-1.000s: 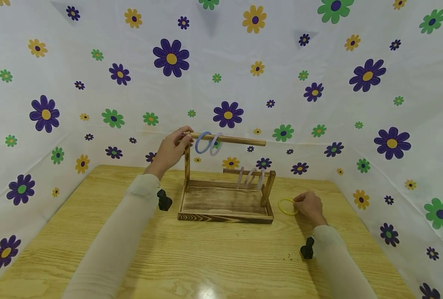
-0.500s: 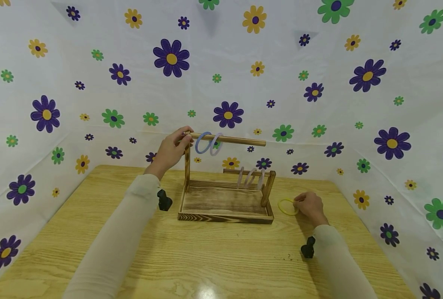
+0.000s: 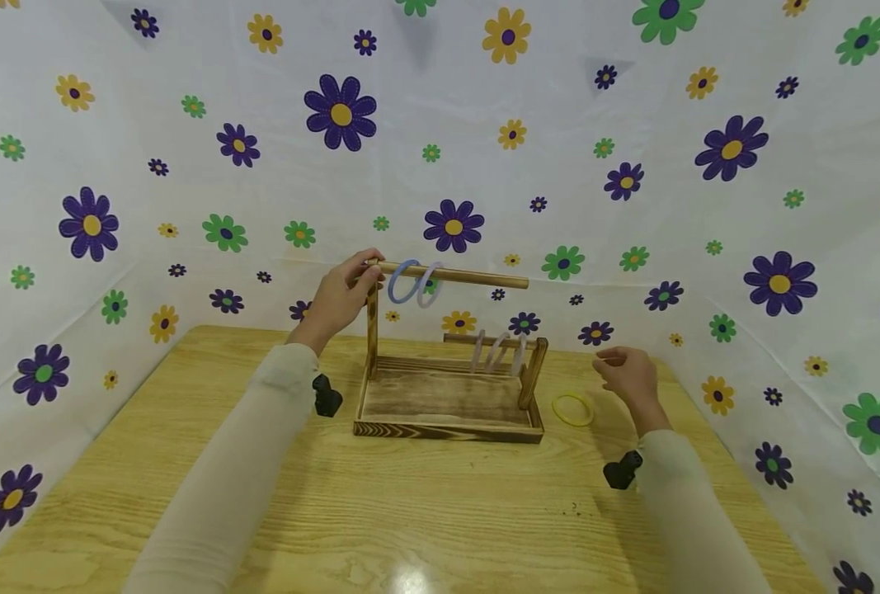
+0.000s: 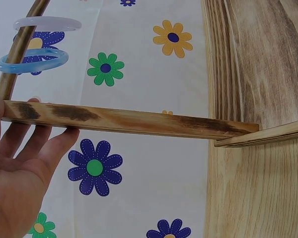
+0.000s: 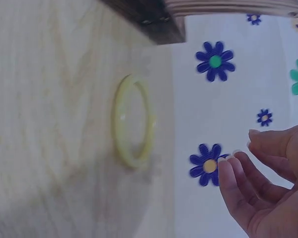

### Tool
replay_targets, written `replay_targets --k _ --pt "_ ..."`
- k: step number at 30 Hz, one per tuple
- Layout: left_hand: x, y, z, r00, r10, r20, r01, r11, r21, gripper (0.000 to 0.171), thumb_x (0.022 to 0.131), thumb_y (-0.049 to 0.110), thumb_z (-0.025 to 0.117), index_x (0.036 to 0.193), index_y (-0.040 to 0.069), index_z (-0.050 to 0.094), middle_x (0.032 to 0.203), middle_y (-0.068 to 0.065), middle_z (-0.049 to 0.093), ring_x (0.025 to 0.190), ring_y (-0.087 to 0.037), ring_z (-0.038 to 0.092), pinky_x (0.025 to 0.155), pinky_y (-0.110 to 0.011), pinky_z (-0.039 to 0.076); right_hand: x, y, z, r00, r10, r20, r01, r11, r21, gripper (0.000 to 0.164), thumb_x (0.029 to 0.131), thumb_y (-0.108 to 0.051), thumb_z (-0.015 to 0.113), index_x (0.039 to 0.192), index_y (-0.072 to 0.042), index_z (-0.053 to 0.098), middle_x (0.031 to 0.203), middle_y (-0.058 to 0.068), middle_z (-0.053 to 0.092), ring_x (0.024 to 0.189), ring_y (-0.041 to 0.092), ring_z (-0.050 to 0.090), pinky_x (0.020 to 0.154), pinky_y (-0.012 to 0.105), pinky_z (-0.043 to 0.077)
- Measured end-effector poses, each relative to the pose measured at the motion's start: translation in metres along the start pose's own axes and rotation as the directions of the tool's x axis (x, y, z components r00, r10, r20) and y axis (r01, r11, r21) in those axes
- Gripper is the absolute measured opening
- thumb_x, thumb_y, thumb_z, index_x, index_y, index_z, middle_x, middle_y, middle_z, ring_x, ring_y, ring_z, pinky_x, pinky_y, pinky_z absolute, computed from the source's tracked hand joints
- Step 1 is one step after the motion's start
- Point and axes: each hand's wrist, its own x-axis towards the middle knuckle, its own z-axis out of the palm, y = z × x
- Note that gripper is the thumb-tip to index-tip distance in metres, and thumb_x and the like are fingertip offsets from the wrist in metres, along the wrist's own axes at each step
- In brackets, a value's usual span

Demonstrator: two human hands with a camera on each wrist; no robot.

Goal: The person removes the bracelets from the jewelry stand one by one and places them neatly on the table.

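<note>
A wooden bangle stand [image 3: 447, 434] has a tray base, a tall left post [image 3: 372, 334] and a shorter right post. My left hand [image 3: 336, 299] grips the top of the tall post, thumb and fingers on either side. From the upper bar [image 3: 487, 280] hang a blue bangle [image 4: 32, 66] and a pale lavender bangle [image 4: 49, 23]. Three pale bangles [image 3: 518, 359] hang on the lower bar [image 3: 456, 339]. A yellow bangle [image 5: 120, 119] lies flat on the table, right of the stand. My right hand [image 3: 632, 381] hovers beyond it, holding nothing, fingers loosely bent and apart from the thumb.
The light wood table [image 3: 410, 503] ends at a white flowered cloth [image 3: 440, 165] behind and on both sides. A black wrist camera [image 3: 327, 398] sits at the left wrist, another black camera [image 3: 622, 470] at the right. Small dark specks [image 3: 575, 510] mark the tabletop.
My right hand has let go of the yellow bangle and lifted up and slightly right, leaving it on the table. The left hand and the stand have stayed in place.
</note>
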Motion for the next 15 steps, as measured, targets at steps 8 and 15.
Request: replay_targets --k 8,15 --pt "-0.002 0.001 0.0 1.0 0.0 -0.006 0.0 1.0 0.003 0.041 0.112 0.036 0.041 0.145 0.014 0.051 0.131 -0.023 0.065 0.121 -0.034 0.067 0.088 -0.04 0.055 -0.001 -0.04 -0.01 0.993 -0.063 -0.104 0.066 0.998 0.024 0.036 0.102 -0.024 0.065 0.126 0.003 0.07 0.123 0.028 0.07 0.095 0.037 0.076 0.064 0.014 0.057" --pt "-0.002 0.002 0.0 1.0 -0.005 0.0 0.005 1.0 -0.011 0.042 0.111 0.036 0.042 0.146 0.014 0.051 0.131 -0.022 0.065 0.122 -0.035 0.067 0.091 -0.043 0.055 -0.002 -0.076 -0.011 0.985 -0.119 -0.127 0.133 0.985 0.108 0.036 0.102 -0.023 0.066 0.129 0.0 0.069 0.12 0.025 0.072 0.087 0.021 0.073 0.065 0.008 0.054"
